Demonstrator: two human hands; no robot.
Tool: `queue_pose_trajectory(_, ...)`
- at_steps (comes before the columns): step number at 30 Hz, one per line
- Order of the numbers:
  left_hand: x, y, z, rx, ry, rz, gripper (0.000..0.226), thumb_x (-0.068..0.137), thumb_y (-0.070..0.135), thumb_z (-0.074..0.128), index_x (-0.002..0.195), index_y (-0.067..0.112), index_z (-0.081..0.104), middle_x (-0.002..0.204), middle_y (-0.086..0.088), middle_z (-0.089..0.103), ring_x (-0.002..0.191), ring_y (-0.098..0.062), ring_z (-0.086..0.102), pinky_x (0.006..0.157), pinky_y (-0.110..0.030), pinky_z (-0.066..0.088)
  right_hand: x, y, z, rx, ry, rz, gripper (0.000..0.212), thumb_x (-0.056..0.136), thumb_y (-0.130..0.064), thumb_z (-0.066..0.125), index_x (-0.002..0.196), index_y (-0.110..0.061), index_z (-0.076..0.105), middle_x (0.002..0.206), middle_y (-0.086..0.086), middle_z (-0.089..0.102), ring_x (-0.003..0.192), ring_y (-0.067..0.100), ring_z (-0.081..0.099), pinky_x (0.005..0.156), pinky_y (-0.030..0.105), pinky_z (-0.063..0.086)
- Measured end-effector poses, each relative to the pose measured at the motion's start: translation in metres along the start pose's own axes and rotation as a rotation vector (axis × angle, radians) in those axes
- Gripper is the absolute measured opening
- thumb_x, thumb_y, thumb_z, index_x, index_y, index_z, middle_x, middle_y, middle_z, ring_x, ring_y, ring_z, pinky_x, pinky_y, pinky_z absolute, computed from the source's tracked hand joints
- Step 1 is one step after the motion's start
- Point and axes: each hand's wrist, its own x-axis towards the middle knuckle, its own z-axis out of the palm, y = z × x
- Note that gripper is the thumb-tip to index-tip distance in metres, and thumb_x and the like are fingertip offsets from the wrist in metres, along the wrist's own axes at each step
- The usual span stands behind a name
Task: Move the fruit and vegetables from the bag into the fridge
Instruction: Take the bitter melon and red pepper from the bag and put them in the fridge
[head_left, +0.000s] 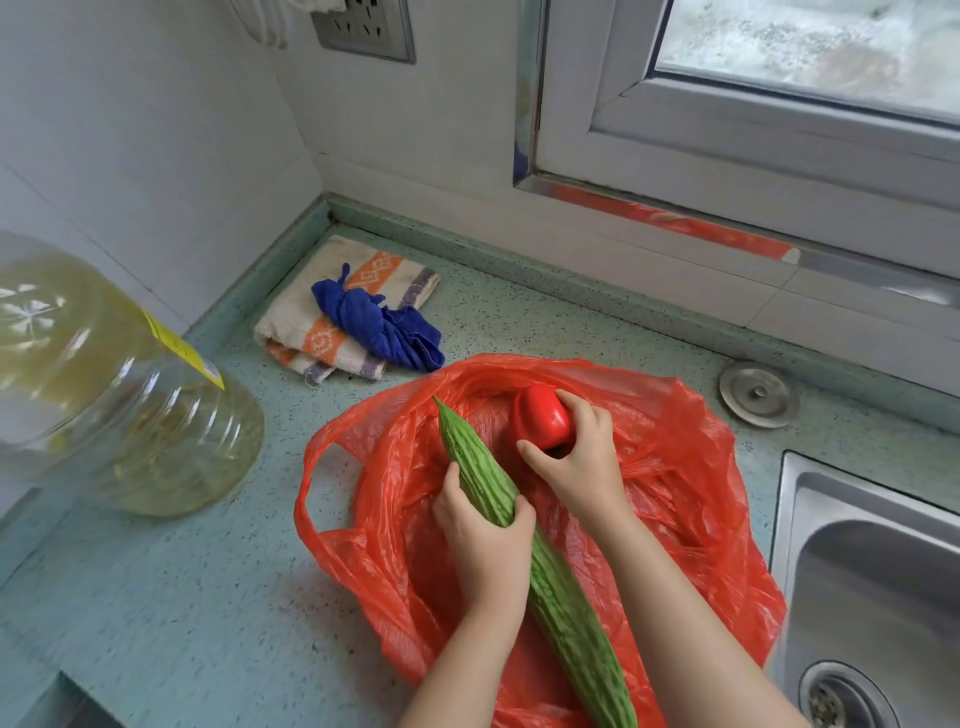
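A red plastic bag (691, 467) lies open on the speckled green counter (182, 597). A long green bitter gourd (561, 597) stretches over the bag from its far side toward me. My left hand (485, 540) grips the gourd around its middle. A red bell pepper (543, 421) sits at the bag's far side, and my right hand (576, 462) holds it with fingers and thumb curled round it. No fridge is in view.
A large clear jug of yellowish oil (119, 395) stands at the left. A folded striped towel (311, 332) with a blue cloth (384, 327) lies in the back corner. A steel sink (872, 587) is at the right, a round metal cap (758, 394) behind it.
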Motion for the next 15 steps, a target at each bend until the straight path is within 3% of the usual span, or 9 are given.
queue_pose_trajectory(6, -0.005, 0.007, -0.001, -0.1, 0.064, 0.028, 0.072, 0.073, 0.006, 0.072, 0.136, 0.011, 0.036, 0.134, -0.012, 0.04, 0.124, -0.023, 0.041, 0.096, -0.02, 0.028, -0.01, -0.003, -0.016, 0.008, 0.045, -0.053, 0.069, 0.07, -0.024, 0.076, 0.13, -0.02, 0.043, 0.113, 0.0, 0.037, 0.103, 0.005, 0.037, 0.084, 0.007, 0.023)
queue_pose_trajectory(15, -0.007, 0.025, 0.003, -0.221, 0.099, 0.017, 0.07, 0.075, 0.012, 0.072, 0.135, 0.014, 0.037, 0.135, -0.01, 0.045, 0.122, -0.023, 0.044, 0.104, -0.036, 0.035, -0.028, -0.008, -0.051, 0.029, 0.101, -0.102, 0.067, 0.068, -0.021, 0.077, 0.127, -0.02, 0.046, 0.114, 0.005, 0.041, 0.104, 0.007, 0.04, 0.084, 0.007, 0.024)
